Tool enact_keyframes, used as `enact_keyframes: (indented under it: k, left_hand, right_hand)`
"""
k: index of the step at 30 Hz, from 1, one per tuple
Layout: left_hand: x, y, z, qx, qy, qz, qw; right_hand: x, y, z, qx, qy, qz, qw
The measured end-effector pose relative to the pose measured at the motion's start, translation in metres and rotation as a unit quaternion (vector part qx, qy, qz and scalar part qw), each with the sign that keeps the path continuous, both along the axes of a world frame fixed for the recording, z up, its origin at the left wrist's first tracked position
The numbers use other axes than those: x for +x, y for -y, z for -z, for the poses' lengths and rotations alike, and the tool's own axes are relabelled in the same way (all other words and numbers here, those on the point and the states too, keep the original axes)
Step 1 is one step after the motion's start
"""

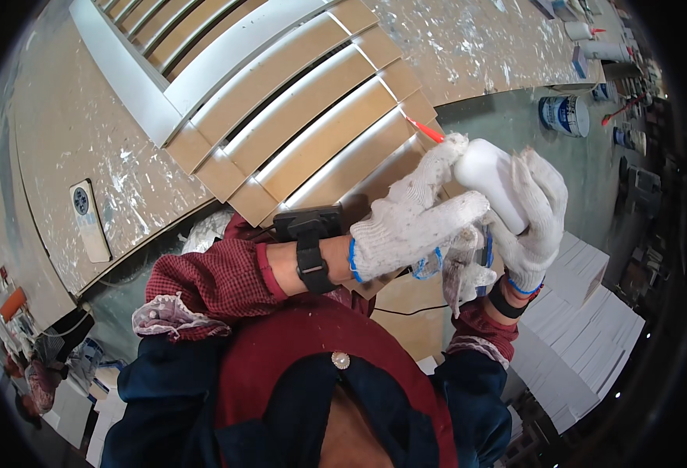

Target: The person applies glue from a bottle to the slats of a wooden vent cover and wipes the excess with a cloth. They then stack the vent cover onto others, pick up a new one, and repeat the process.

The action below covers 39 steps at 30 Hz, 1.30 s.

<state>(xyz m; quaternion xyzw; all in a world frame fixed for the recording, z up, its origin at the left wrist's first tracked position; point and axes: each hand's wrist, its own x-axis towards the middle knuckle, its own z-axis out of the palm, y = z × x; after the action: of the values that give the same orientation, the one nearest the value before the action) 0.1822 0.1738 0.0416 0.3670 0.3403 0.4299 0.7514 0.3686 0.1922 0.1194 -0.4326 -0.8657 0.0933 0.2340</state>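
Note:
In my right hand (534, 210), in a white knit glove, is a white squeeze bottle (493, 178), apparently a glue bottle, tilted with its red nozzle (425, 129) toward the upper left. My gloved left hand (417, 214) has its fingers against the bottle's neck and side. A dingy white cloth or glove piece (466, 273) hangs below the hands; I cannot tell which hand it belongs to. Beyond the nozzle lies a row of brown boards (312, 136) with white strips between them. The nozzle tip is close to the boards' right end.
A white slatted frame (125, 74) rests on the paint-spattered worktable (468, 47). A phone (90, 222) lies at the table's left. Paint buckets (563, 115) stand on the floor to the right. White stacked panels (573, 343) are beside my right arm.

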Motion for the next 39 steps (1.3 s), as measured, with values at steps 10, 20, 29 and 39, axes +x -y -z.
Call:
enact_keyframes:
  k: [10, 20, 29, 39]
  left_hand:
    - [0.009, -0.011, -0.012, -0.118, 0.146, 0.095, 0.978]
    - [0.022, 0.004, -0.02, -0.1, 0.026, 0.067, 0.992]
    - [0.03, 0.011, -0.009, -0.107, 0.124, 0.026, 0.986]
    - [0.024, 0.011, -0.005, -0.142, 0.129, 0.051, 0.98]
  right_hand:
    - [0.009, 0.023, -0.007, 0.0, -0.012, 0.029, 1.0]
    - [0.006, 0.067, 0.033, -0.016, -0.164, 0.228, 0.96]
    - [0.012, 0.073, 0.053, -0.041, -0.202, 0.255, 0.945]
    - [0.01, 0.06, 0.051, -0.008, -0.158, 0.205, 0.966]
